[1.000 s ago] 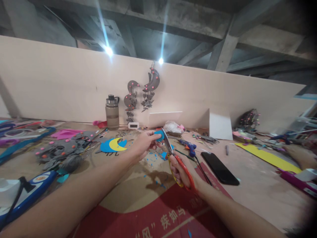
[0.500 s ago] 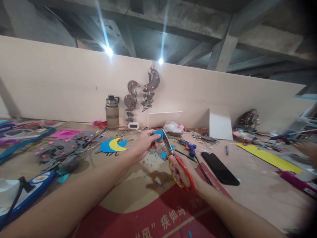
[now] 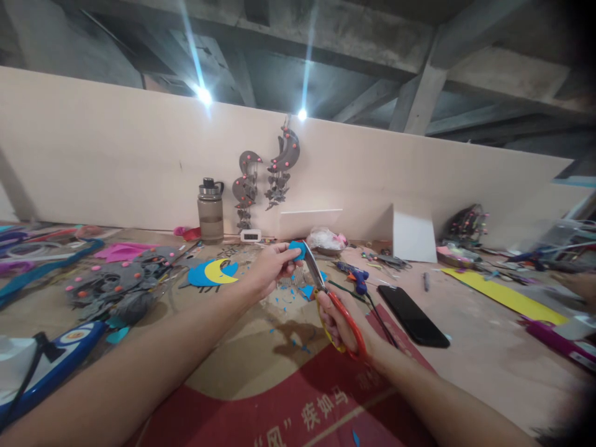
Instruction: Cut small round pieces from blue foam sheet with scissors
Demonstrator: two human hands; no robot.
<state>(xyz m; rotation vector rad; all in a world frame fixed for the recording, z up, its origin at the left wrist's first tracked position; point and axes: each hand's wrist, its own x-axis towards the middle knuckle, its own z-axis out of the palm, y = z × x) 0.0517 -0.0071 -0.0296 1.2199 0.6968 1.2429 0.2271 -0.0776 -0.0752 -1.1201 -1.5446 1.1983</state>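
Observation:
My left hand (image 3: 278, 266) pinches a small blue felt piece (image 3: 297, 248) between thumb and fingers. Wrapped around the red and yellow handles of a pair of scissors (image 3: 349, 320) is my right hand (image 3: 336, 324). The blades point up and to the left, and their tips meet the edge of the blue piece; whether they are fully closed I cannot tell. Small blue scraps (image 3: 289, 297) lie scattered on the cardboard (image 3: 233, 366) below. Left of my left hand lies a blue shape with a yellow crescent (image 3: 218, 271) on it.
A blue glue gun (image 3: 356, 277) and a black phone (image 3: 412, 315) lie to the right. Grey felt pieces (image 3: 123, 279) are heaped at left. A bottle (image 3: 211, 211) stands by the wall, where grey moon mobiles (image 3: 284, 155) hang. A yellow strip (image 3: 503, 297) lies far right.
The blue felt piece has turned slightly in my left hand, so its outline looks different at the blades. My right hand and the scissors have hardly moved.

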